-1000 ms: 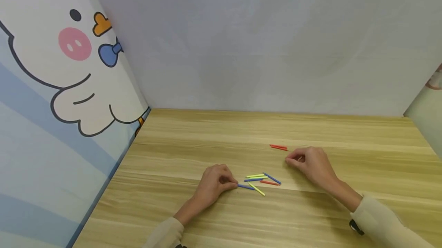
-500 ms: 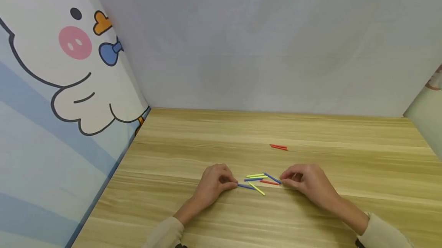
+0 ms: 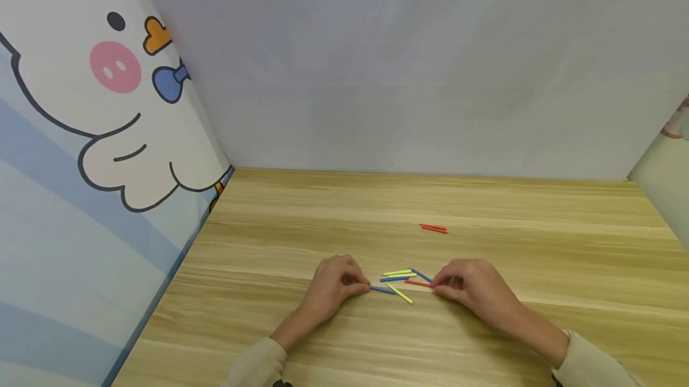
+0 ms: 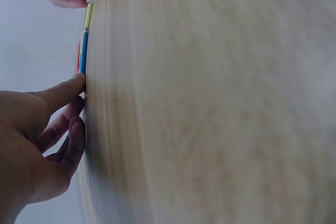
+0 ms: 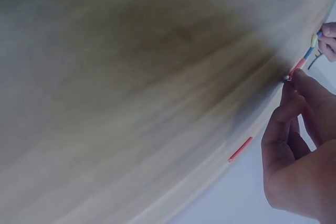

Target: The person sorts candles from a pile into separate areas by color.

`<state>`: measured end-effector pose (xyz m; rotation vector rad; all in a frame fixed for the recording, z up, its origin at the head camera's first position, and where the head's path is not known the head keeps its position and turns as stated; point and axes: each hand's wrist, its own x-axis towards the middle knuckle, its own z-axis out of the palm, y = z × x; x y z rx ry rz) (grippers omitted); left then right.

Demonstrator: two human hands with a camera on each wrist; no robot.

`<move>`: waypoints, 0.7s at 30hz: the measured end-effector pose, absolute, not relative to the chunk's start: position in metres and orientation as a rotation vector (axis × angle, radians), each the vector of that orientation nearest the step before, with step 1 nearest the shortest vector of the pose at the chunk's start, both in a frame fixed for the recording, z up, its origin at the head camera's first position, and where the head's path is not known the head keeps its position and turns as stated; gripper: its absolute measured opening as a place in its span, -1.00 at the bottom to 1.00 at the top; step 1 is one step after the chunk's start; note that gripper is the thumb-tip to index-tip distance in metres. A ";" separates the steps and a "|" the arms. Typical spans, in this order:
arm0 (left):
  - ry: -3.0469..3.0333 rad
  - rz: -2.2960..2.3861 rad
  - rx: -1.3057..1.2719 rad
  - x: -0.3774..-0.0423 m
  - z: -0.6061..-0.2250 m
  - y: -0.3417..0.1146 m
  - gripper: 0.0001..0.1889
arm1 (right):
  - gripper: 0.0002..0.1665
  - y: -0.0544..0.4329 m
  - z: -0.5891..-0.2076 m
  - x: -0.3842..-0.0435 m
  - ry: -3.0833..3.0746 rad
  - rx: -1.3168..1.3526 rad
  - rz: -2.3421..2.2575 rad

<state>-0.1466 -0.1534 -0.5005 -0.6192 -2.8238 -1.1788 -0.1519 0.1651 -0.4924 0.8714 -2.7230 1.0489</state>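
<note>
- While the blue stick (image 3: 383, 289) lies at 8 o'clock in the loose cluster between your hands, its outer end is pinched by your left hand (image 3: 328, 288) and covered by the fingertips.
- At the cluster's 3 o'clock, your right hand (image 3: 481, 285) brings thumb and fingertips close together over the ends of a red stick (image 3: 418, 283) and a second blue stick (image 3: 421, 274); you cannot tell whether it grips either.
- Between these, two yellow sticks (image 3: 397, 273) lie side by side toward 12, just beyond a third blue stick (image 3: 395, 279); a slanted yellow stick (image 3: 401, 294) meets the pinched one near 6. Which overlap and which merely touch is hard to make out.
- Both wrist views catch the cluster almost edge-on, so its sticks run together there.
- Compared with a second ago, your right hand has come from beside the red pair (image 3: 433, 228) at 1 o'clock; your left has stayed put.
- Outward, the wooden table (image 3: 301, 213) stretches broadly to the grey backdrop (image 3: 409, 88) at 12 and the cartoon-printed panel (image 3: 48, 243) at 9; both sleeves (image 3: 594, 360), toward 8 and 4, are cut off below.
</note>
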 end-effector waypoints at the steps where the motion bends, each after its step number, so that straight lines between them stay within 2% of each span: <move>1: -2.825 -1.180 -0.619 -0.147 -0.501 -0.153 -0.96 | -0.85 0.164 -0.492 -0.152 -2.730 0.876 1.021; 21: -2.814 -1.167 -0.616 -0.147 -0.502 -0.154 -0.95 | -0.89 0.166 -0.490 -0.147 -2.815 0.750 0.966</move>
